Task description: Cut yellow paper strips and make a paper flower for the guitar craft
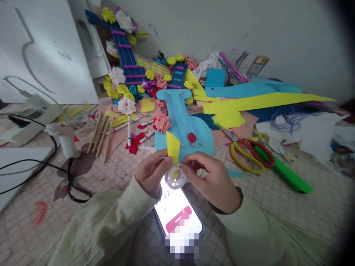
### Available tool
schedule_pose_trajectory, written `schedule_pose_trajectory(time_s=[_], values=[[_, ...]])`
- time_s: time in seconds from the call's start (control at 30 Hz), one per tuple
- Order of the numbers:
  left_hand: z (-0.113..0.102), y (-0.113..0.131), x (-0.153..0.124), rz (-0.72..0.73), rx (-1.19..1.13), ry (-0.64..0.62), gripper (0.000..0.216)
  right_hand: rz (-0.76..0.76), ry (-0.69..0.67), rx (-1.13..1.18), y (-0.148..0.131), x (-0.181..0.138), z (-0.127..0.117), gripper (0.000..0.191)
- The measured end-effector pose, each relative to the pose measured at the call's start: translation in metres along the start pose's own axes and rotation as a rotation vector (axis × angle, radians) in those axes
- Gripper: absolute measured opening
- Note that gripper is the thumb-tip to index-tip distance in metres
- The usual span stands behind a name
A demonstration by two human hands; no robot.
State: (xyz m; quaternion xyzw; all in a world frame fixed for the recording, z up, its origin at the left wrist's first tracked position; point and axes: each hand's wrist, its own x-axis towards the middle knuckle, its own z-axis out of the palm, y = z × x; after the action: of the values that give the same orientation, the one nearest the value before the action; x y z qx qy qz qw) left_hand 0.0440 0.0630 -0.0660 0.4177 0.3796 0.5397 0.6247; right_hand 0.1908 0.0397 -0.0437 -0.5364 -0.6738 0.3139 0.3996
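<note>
The left hand (152,171) pinches a folded yellow paper piece (173,145) between thumb and fingers; the right hand (213,178) closes thumb and fingertips on the rim of a white ring (176,183) just below it. Both sit over the lower edge of a blue guitar-shaped cutout (202,127), leaving little space between fingers and cutout. Patterned tabletop (271,205) runs from the right sleeve to the green strip (291,173). On the phone (181,218), ":22:" reads clearly — the ring hides later digits (the button's lettering is illegible), and pixelation covers its lower end.
</note>
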Motion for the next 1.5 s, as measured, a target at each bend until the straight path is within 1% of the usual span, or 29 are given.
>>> schedule_pose_trajectory(time_s=[0.1,0.2,0.27,0.33,0.4,0.53,0.73,0.83,0.93,1.0,1.07,1.17,1.27,1.33,1.4,1.5], values=[[0.001,0.003,-0.002,-0.05,-0.023,-0.034,0.02,0.094,-0.015,0.115,0.0,0.001,-0.001,0.006],[0.002,0.006,-0.004,-0.07,-0.038,-0.071,0.019,0.226,-0.091,0.354,0.001,0.003,-0.002,0.008],[0.002,0.008,-0.005,-0.089,-0.051,-0.101,0.021,0.279,-0.135,0.492,0.002,0.004,-0.002,0.008],[0.002,0.008,-0.006,-0.102,-0.05,-0.122,0.025,0.324,-0.148,0.556,0.002,0.006,-0.003,0.008],[0.002,0.007,-0.006,-0.081,-0.044,-0.122,0.024,0.374,-0.145,0.576,0.002,0.008,-0.003,0.009],[0.001,0.004,-0.004,-0.031,-0.04,-0.102,0.021,0.434,-0.164,0.595,0.001,0.008,-0.004,0.014],[0.0,0.006,0.0,0.006,0.091,-0.094,0.016,0.458,-0.177,0.635,0.002,0.006,-0.004,0.014],[0.001,0.009,0.0,-0.04,0.09,-0.056,0.014,0.508,-0.201,0.759,0.004,0.007,-0.004,0.012],[0.003,0.01,-0.001,-0.103,0.04,-0.002,0.014,0.601,-0.265,0.924,0.007,0.008,-0.004,0.008],[0.004,0.011,-0.001,-0.127,0.032,0.04,0.016,0.644,-0.301,0.992,0.009,0.009,-0.004,0.009],[0.004,0.011,-0.001,-0.145,0.041,0.08,0.018,0.649,-0.298,1.026,0.011,0.009,-0.004,0.015],[0.003,0.011,0.001,-0.166,0.089,0.117,0.02,0.575,-0.322,1.063,0.012,0.009,-0.005,0.032],[0.001,0.011,0.003,-0.11,0.179,0.136,0.016,0.443,-0.423,1.029,0.01,0.007,-0.006,0.054],[0.001,0.012,0.003,-0.066,0.214,0.15,0.013,0.295,-0.427,0.862,0.007,0.004,-0.005,0.06],[0.002,0.013,0.004,-0.057,0.21,0.171,0.01,0.144,-0.365,0.654,0.004,0.0,-0.004,0.057],[0.002,0.015,0.005,-0.049,0.183,0.185,0.008,-0.169,-0.27,0.255,0.003,-0.005,0.0,0.053]])
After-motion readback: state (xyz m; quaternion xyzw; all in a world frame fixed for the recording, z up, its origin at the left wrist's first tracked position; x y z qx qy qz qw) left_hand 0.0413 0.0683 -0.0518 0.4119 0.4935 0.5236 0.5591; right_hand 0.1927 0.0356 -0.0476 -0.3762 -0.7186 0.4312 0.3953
